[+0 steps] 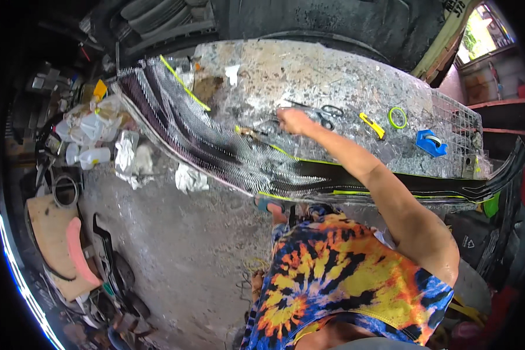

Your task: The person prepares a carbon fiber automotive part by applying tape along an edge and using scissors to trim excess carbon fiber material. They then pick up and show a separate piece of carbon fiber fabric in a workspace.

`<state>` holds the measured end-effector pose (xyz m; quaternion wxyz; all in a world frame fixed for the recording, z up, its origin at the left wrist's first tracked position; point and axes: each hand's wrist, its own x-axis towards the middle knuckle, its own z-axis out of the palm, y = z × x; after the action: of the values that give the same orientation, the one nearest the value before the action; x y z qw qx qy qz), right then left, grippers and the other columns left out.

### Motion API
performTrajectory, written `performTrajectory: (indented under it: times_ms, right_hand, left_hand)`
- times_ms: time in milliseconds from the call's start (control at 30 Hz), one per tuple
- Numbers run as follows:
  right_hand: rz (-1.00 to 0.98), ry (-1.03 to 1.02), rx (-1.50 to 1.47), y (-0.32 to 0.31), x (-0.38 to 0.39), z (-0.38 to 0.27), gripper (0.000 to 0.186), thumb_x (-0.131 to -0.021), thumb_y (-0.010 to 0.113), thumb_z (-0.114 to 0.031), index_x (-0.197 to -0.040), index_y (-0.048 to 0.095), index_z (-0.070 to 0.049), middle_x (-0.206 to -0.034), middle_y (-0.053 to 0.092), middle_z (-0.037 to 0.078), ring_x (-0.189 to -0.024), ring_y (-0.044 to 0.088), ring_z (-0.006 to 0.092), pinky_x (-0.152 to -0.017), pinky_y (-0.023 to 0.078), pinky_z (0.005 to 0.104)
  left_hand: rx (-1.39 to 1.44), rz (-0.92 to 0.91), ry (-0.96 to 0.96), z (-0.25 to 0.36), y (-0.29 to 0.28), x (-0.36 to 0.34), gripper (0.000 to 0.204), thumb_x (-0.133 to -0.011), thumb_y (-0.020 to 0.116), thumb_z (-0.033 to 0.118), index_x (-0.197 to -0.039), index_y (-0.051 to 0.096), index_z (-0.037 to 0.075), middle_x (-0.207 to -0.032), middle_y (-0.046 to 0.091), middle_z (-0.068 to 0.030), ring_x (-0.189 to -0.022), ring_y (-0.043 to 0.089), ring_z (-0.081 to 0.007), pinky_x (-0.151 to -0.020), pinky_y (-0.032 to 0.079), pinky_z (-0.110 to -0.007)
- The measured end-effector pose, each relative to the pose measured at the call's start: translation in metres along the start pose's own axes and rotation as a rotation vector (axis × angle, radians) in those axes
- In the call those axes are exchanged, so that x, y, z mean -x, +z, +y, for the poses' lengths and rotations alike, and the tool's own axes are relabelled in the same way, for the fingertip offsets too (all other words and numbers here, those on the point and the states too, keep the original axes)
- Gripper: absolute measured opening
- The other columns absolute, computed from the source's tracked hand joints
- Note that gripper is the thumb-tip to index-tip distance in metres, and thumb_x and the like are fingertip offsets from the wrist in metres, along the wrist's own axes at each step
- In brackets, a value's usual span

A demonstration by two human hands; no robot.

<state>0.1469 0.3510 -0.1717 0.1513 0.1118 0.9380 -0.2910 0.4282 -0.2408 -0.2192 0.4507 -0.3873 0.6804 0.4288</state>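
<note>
My right hand (293,122) reaches over the table with its fingers curled closed. Whatever they hold, if anything, is hidden. Right beside it lie scissors (326,115) with black handles. A long curved panel (216,153), covered in woven dark carbon-look cloth and edged in places with yellow-green tape, runs along the table's near side under my right forearm. Low beside my shirt, what looks like my left hand (257,282) shows only in part, in shadow, and its fingers cannot be made out.
On the stained worktable (262,70) lie a yellow utility knife (372,125), a green tape roll (397,118) and a blue tape dispenser (431,143). A wire rack (462,125) stands at the right end. Plastic bottles (93,156) and crumpled white sheets (191,178) are at left.
</note>
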Motion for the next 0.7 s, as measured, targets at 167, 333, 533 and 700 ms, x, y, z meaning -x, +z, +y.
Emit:
performTrajectory:
  times_ms: [167, 333, 533, 700]
  right_hand:
    - [-0.152, -0.072, 0.197, 0.034, -0.014, -0.031, 0.050, -0.078, 0.069, -0.033, -0.116, 0.052, -0.005, -0.100, 0.066, 0.019, -0.095, 0.064, 0.0366, -0.080, 0.052, 0.0457]
    - [-0.188, -0.068, 0.264, 0.059, -0.022, -0.012, 0.039, -0.077, 0.071, -0.030, -0.102, 0.063, -0.002, -0.105, 0.066, 0.020, -0.100, 0.064, 0.0337, -0.084, 0.052, 0.0440]
    - [-0.144, 0.026, 0.080, 0.066, -0.024, -0.019, 0.039, -0.077, 0.068, -0.027, -0.106, 0.064, -0.002, -0.107, 0.064, 0.022, -0.104, 0.061, 0.0362, -0.087, 0.050, 0.0438]
    - [-0.066, 0.222, -0.205, 0.016, -0.018, 0.005, 0.048, -0.077, 0.070, -0.029, -0.115, 0.058, -0.003, -0.114, 0.061, 0.023, -0.109, 0.058, 0.0360, -0.091, 0.047, 0.0428]
  left_hand:
    - [0.021, -0.117, 0.195, 0.039, -0.036, -0.064, 0.047, -0.091, 0.060, 0.026, -0.131, 0.049, 0.005, -0.103, 0.063, -0.0058, -0.084, 0.059, -0.0155, -0.069, 0.050, -0.032]
    - [0.024, 0.075, 0.455, 0.142, -0.034, -0.029, 0.047, -0.091, 0.060, 0.031, -0.131, 0.049, 0.008, -0.107, 0.063, -0.0011, -0.088, 0.059, -0.0111, -0.073, 0.047, -0.029]
    - [0.006, 0.082, 0.263, 0.110, -0.044, -0.030, 0.045, -0.091, 0.061, 0.030, -0.127, 0.051, 0.006, -0.102, 0.062, -0.0028, -0.084, 0.058, -0.0110, -0.069, 0.047, -0.027]
    - [0.047, -0.009, 0.070, 0.046, -0.041, -0.032, 0.027, -0.092, 0.059, 0.028, -0.107, 0.058, 0.005, -0.078, 0.060, -0.0019, -0.060, 0.054, -0.0088, -0.045, 0.039, -0.022]
